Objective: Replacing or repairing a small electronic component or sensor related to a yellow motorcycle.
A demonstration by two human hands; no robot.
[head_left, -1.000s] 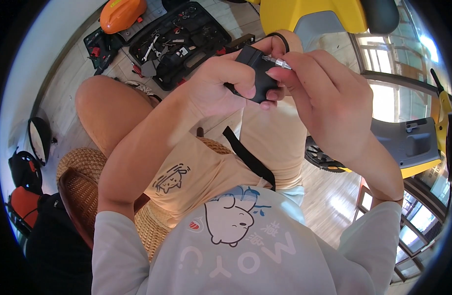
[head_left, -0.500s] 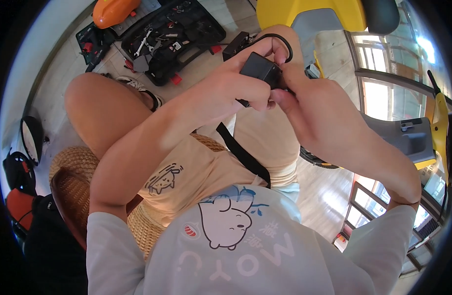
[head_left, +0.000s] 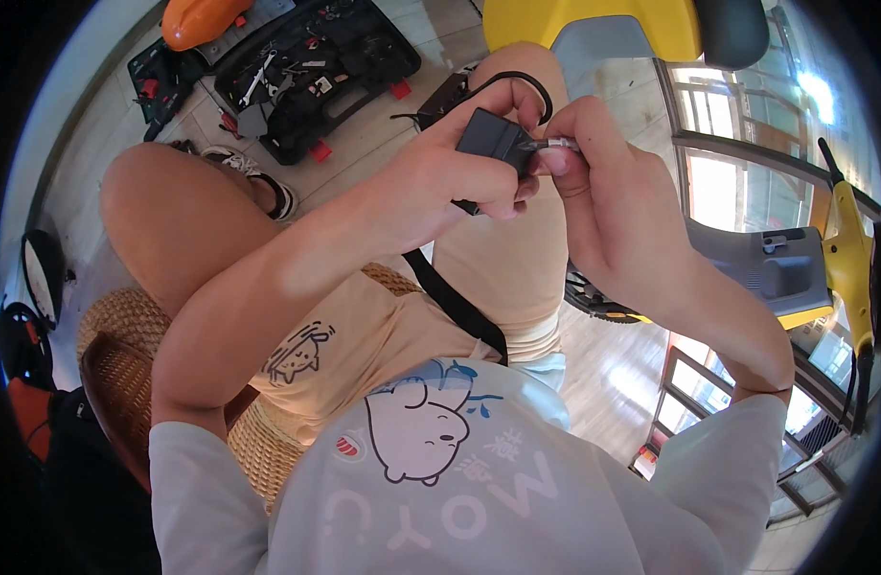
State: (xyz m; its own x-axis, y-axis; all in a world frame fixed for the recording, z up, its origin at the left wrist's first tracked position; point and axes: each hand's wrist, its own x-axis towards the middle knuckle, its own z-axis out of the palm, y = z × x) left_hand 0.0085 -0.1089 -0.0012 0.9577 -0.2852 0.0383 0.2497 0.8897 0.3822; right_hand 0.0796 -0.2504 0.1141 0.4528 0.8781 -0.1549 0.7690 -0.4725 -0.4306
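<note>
1. I have the left grip (head_left: 450, 177) closed about a small black block (head_left: 490, 136), its fingers wrapped around the casing, so it is holding rather than wide or narrow.
2. I have the right grip (head_left: 617, 201) pinching a slim silver metal piece (head_left: 561, 144) between thumb and forefinger, the other fingers curled in.
3. The block is in the air over the beige shorts (head_left: 503, 244), with no tabletop under it. Below is the floor (head_left: 608, 388); the open toolbox (head_left: 292, 136) lies there, toward the floor's edge along the pale wall (head_left: 81, 62), well apart from both grips.
4. The metal piece points at the block's right-hand face. The tip is right at that face, but I cannot tell whether it is seated or only touching.
5. A black cord (head_left: 517, 76) arches over the left grip; I cannot make out where it ends.
6. My reading of the step: fitting or working the piece at that face, with alignment the main concern.
7. I judge the next move calls for a steady left hold, the piece kept in line, and small fingertip motions from the right.
</note>
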